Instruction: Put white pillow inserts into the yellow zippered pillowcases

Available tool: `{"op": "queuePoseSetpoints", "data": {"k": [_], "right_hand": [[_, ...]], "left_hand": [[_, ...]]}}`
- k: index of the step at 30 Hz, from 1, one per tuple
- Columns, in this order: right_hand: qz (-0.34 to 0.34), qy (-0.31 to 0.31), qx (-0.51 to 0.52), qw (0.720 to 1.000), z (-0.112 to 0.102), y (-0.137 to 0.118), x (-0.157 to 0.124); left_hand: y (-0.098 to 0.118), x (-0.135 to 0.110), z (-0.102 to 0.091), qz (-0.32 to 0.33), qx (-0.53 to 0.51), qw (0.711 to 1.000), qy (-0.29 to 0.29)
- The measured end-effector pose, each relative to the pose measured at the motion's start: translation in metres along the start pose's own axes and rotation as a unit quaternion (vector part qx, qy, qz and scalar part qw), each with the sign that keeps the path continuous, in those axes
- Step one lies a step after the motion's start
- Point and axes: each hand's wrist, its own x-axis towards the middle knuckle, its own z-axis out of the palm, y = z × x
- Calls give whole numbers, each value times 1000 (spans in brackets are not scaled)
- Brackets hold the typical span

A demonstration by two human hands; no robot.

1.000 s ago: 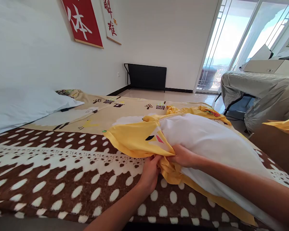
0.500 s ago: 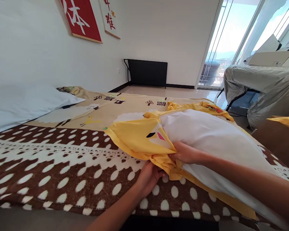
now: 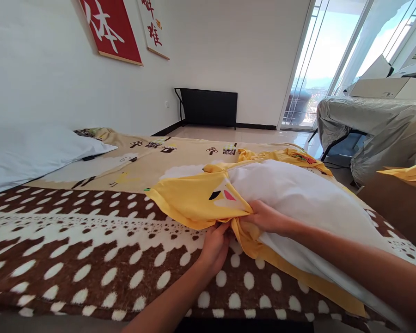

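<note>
A yellow pillowcase with a printed black and pink design covers one end of a plump white pillow, which lies on the bed. My right hand is closed on the pillowcase's opening edge, against the pillow's near side; its fingertips are partly hidden by the cloth. From below, my left hand pinches the bunched near edge of the pillowcase, just left of my right hand. Yellow fabric also runs under the pillow along its front side.
A brown and cream patterned blanket covers the bed. Another white pillow lies at the left. Yellow ruffled cloth sits behind the pillow. At the right are a cardboard box and a plastic-covered table.
My left hand has moved slightly up and tucked its fingers under the pillowcase edge. The bunched yellow cloth near it now hangs differently. The view has shifted a little.
</note>
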Motion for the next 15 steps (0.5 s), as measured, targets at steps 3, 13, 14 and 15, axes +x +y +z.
{"op": "queuePoseSetpoints", "data": {"k": [3,13,14,15], "right_hand": [[7,18,120,993,-9,-13,-2],[20,-6,189,982,-66,-58,-7],[33,-31,174,984,-68,-60,-6],[49,-57,157,985,-68,-63,-3]], "left_hand": [[10,5,5,15,-40,999,-1],[59,-16,-5,58,-99,993,12],[60,-20,-11,59,-95,993,29],[58,-24,-17,57,-86,993,48]]}}
